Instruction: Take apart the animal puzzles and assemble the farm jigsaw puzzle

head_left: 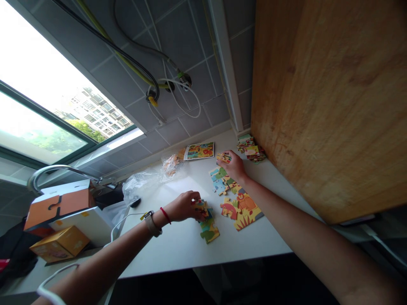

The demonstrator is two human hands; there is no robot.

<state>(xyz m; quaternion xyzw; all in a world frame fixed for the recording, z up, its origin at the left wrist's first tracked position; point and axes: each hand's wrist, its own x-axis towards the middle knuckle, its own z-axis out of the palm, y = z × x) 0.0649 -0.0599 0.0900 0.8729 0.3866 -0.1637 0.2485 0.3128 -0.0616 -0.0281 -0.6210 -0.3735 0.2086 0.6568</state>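
My left hand (183, 206) is closed on some jigsaw puzzle pieces (202, 206) above the white table. Just beneath it lies a green and yellow puzzle section (209, 232). Farther off, my right hand (234, 167) grips a small stack of puzzle pieces (224, 158), seen mostly edge-on. Between my arms is a partly joined puzzle (244, 207) with an orange lion, and my right forearm covers part of it. Blue and green pieces (218, 180) lie at its upper left, close below my right hand.
A picture sheet (200, 151) lies at the back, beside clear plastic bags (143, 182). Piled puzzle pieces (252, 149) sit against the wooden panel (318, 93) at right. Orange boxes (60, 207) and a faucet (63, 167) stand at left. A white cable (122, 220) crosses the table's left edge.
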